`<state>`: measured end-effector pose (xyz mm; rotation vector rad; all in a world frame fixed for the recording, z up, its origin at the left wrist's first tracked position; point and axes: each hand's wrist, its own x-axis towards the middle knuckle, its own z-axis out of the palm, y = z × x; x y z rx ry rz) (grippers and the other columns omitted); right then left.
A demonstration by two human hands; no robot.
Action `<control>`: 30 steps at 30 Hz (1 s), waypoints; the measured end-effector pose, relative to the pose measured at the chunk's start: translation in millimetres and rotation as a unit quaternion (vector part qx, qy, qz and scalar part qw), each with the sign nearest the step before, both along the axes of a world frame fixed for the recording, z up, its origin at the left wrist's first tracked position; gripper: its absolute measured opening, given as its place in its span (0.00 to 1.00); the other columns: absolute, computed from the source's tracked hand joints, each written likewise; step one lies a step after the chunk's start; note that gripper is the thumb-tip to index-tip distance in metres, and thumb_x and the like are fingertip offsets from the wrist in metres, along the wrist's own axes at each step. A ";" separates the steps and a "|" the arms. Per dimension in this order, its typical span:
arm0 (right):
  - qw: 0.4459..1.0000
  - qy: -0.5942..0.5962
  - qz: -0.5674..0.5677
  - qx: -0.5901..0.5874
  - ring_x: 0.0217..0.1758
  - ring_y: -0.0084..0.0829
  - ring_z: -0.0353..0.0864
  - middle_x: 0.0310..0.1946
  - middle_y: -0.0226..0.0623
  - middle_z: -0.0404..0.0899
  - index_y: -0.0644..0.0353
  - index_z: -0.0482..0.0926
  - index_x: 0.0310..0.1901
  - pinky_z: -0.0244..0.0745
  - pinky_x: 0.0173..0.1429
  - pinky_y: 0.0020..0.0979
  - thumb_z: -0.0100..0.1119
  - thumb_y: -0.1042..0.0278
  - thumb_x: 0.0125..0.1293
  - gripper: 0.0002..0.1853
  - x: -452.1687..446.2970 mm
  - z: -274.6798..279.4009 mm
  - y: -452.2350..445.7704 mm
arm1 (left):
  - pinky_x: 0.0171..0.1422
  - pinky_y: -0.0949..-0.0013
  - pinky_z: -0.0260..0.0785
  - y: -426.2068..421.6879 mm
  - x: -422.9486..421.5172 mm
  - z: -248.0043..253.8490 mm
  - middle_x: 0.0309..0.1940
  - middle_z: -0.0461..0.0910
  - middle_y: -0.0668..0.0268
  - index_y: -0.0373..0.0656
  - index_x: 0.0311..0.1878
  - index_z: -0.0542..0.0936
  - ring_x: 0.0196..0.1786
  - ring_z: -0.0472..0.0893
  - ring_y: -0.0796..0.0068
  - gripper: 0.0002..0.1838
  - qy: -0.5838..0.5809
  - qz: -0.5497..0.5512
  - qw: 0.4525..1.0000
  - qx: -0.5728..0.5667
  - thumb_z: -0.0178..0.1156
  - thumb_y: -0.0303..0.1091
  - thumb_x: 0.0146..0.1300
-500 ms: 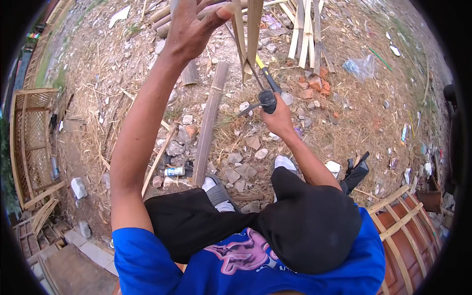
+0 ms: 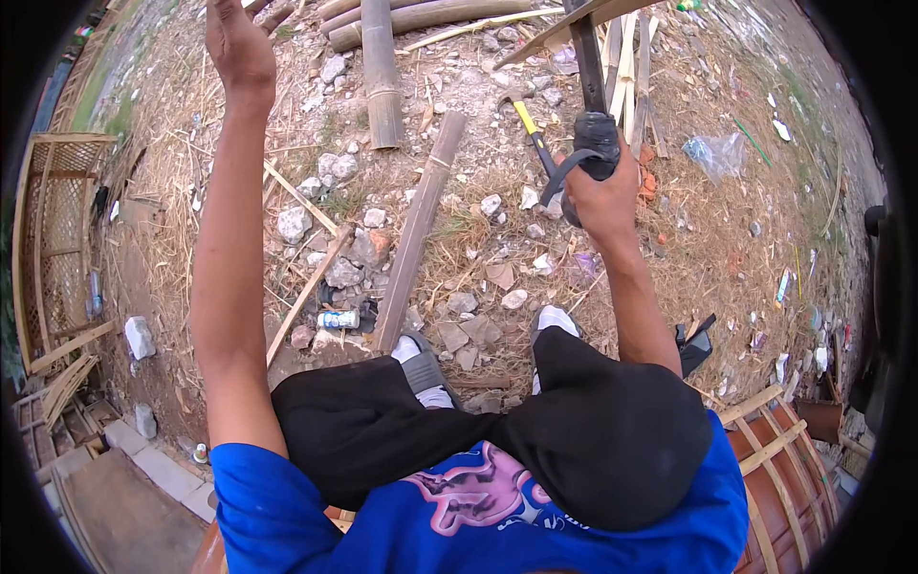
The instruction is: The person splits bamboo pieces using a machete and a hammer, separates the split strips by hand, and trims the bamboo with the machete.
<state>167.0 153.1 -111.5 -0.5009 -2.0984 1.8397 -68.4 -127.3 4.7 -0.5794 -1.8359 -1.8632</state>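
Observation:
My right hand [image 2: 604, 196] is closed around the black wrapped handle of a machete [image 2: 597, 143], with a dark strap hanging beside it. Its dark blade points up and away toward the top edge. Across the blade near its upper part lies a bamboo strip [image 2: 559, 36], slanting up to the right; I cannot tell whether the two are joined. My left hand [image 2: 241, 50] is raised at the upper left, fingers apart and partly cut off by the frame, holding nothing visible. A hammer [image 2: 531, 129] with a yellow and black handle lies on the ground left of the machete.
Bamboo poles [image 2: 430, 24] lie at the top, with one pole [image 2: 382, 96] pointing toward me. A split bamboo length [image 2: 421, 230] rests before my feet. Stones, straw, a can [image 2: 338, 320] and a plastic bag [image 2: 717, 158] litter the ground. A lattice frame [image 2: 62, 249] stands left.
My left hand has moved left, away from the bamboo. My right hand has shifted right with the machete, and the bamboo has swung from upright to slanting.

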 end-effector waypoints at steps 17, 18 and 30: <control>0.997 -0.066 0.008 0.042 0.35 0.28 0.77 0.33 0.34 0.79 0.62 0.77 0.47 0.73 0.45 0.31 0.63 0.74 0.51 0.19 2.2 -27.2 -6.5 | 0.42 0.66 0.76 -6.0 5.0 11.4 0.50 0.77 0.62 0.44 0.55 0.73 0.43 0.79 0.71 0.27 0.022 0.016 1.000 0.016 0.42 0.59 0.75; 0.999 -0.035 -0.003 0.036 0.35 0.27 0.77 0.33 0.34 0.79 0.62 0.77 0.47 0.73 0.45 0.30 0.63 0.74 0.51 0.18 2.5 -20.6 -9.1 | 0.41 0.67 0.76 -6.1 2.4 11.9 0.50 0.77 0.62 0.44 0.55 0.73 0.43 0.79 0.72 0.27 0.016 0.012 1.000 0.015 0.42 0.59 0.75; 0.982 -0.134 0.054 0.125 0.44 0.42 0.84 0.40 0.44 0.84 0.60 0.78 0.48 0.75 0.51 0.37 0.64 0.72 0.51 0.19 5.5 -95.5 -24.6 | 0.48 0.59 0.83 -8.4 15.9 30.4 0.53 0.75 0.51 0.35 0.56 0.69 0.49 0.82 0.59 0.30 0.028 0.029 0.999 -0.036 0.31 0.55 0.78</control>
